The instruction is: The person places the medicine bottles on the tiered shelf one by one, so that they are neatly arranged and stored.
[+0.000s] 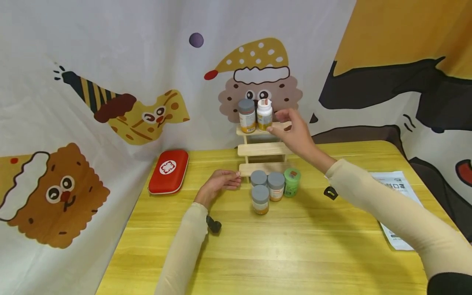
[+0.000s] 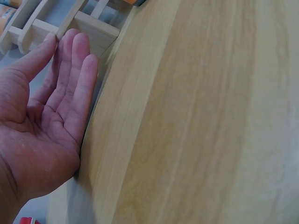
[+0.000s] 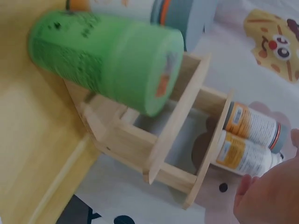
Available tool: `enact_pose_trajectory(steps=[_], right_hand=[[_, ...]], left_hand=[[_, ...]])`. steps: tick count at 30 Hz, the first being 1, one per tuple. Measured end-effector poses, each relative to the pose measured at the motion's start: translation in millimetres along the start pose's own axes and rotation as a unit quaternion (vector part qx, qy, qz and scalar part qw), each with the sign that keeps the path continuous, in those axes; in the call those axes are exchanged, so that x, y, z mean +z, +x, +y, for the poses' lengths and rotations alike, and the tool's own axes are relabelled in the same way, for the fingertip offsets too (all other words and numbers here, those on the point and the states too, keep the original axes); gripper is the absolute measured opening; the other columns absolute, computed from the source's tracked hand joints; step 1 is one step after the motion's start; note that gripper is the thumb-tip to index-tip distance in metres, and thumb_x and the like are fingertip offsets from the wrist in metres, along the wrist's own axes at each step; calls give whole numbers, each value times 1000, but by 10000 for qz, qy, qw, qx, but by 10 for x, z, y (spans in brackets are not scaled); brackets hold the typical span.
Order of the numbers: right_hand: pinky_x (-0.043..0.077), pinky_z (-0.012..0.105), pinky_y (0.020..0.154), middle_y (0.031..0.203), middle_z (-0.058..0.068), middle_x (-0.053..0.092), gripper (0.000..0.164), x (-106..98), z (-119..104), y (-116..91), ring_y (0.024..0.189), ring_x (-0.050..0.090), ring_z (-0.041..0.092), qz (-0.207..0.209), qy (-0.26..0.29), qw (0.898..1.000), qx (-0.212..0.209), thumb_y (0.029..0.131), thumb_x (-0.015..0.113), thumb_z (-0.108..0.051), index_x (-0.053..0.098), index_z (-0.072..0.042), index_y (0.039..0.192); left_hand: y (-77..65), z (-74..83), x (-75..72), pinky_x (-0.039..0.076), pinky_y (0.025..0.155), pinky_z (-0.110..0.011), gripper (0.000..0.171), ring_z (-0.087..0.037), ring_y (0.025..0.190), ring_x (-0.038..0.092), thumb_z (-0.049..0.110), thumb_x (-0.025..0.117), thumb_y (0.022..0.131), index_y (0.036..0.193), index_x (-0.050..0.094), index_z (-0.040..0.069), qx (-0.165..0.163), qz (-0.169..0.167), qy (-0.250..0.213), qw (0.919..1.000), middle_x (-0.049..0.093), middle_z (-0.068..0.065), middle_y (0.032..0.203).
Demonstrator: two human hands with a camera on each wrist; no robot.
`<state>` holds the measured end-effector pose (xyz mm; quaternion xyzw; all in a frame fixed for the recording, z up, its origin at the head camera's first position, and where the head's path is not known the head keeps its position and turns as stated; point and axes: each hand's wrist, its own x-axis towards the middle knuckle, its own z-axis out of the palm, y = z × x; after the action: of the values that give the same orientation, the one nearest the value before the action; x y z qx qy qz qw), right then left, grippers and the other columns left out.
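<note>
A three-tier wooden rack (image 1: 263, 149) stands at the back of the table. On its top tier are a grey-capped bottle (image 1: 247, 116) and, close beside it, a white bottle (image 1: 264, 116) with a yellow-and-white label. My right hand (image 1: 295, 133) is at the white bottle's right side, thumb near its base and fingers spread; whether the thumb touches is unclear. With straight fingers, my left hand (image 2: 51, 107) touches the left end of the lowest tier. Before the rack stand three grey-capped jars (image 1: 260, 200) and a green canister (image 1: 292, 182), which looms large in the right wrist view.
A red zip case (image 1: 169, 172) with a white emblem lies at the table's back left. At the right, a white-and-blue packet (image 1: 396, 188) lies partly under the right forearm. A printed cloth (image 1: 155, 49) hangs behind the table.
</note>
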<state>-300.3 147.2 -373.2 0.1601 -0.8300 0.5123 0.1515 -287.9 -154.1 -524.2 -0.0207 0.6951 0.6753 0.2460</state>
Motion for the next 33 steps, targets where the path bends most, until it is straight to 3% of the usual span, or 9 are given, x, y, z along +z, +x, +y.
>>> enact_pose_trajectory(steps=[4, 10, 19, 28, 33], right_hand=[[51, 50, 97, 133, 15, 59, 53, 0, -13, -151, 124, 56, 32, -54, 5, 10000, -34, 96, 82, -26, 56, -5, 137], [50, 46, 97, 132, 13, 61, 51, 23, -42, -420, 125, 57, 34, -255, 38, 9997, 38, 97, 80, -30, 57, -9, 138], [53, 53, 101, 134, 17, 61, 51, 71, -147, -802, 124, 59, 32, -751, 557, 9950, 348, 98, 79, -23, 56, -4, 138], [59, 37, 97, 130, 8, 65, 47, 127, -186, -1082, 121, 64, 25, -1039, 686, 9907, 551, 97, 80, -21, 58, -11, 137], [63, 40, 93, 131, 8, 67, 49, 178, -200, -1276, 118, 67, 26, -1123, 466, 9918, 384, 95, 82, -17, 60, -13, 138]], left_hand=[[8, -18, -5, 67, 75, -27, 35, -11, 78, 78, 24, 71, 104, 122, 71, -7, 34, 8, -30, 10000, 80, -1, 89], [8, -30, -8, 67, 74, -27, 29, -11, 77, 78, 22, 71, 104, 115, 73, -5, 66, 2, -57, 10000, 80, -1, 87], [22, -40, -13, 67, 73, -27, 27, -11, 76, 78, 21, 71, 104, 114, 73, -3, 44, -49, -134, 9999, 80, 0, 86], [-3, -19, -2, 68, 75, -28, 29, -12, 79, 78, 22, 72, 104, 118, 73, -4, 45, 6, -99, 9999, 81, -2, 90], [-7, -7, 0, 68, 76, -28, 30, -12, 80, 78, 22, 71, 104, 120, 72, -3, 15, -48, -105, 9999, 80, 1, 88]])
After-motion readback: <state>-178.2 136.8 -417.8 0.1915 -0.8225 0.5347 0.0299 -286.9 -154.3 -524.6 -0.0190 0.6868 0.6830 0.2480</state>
